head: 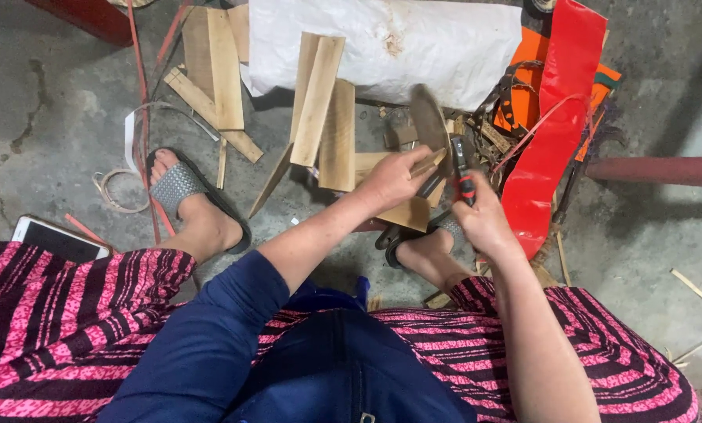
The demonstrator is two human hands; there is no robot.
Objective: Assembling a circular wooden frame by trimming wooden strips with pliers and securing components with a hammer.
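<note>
Left hand: I see my left hand [394,176] clamped on a thin pale wood strip [428,163], fingers curled round it.
Right hand: my right hand [480,215] grips a cleaver [433,125] by its red-and-black handle.
Strip: short, light, flat, held above the wooden block [406,213] between my feet.
Blade: dark, broad, raised beside the strip.
Behind: loose planks [320,102], white sack [382,39].
</note>
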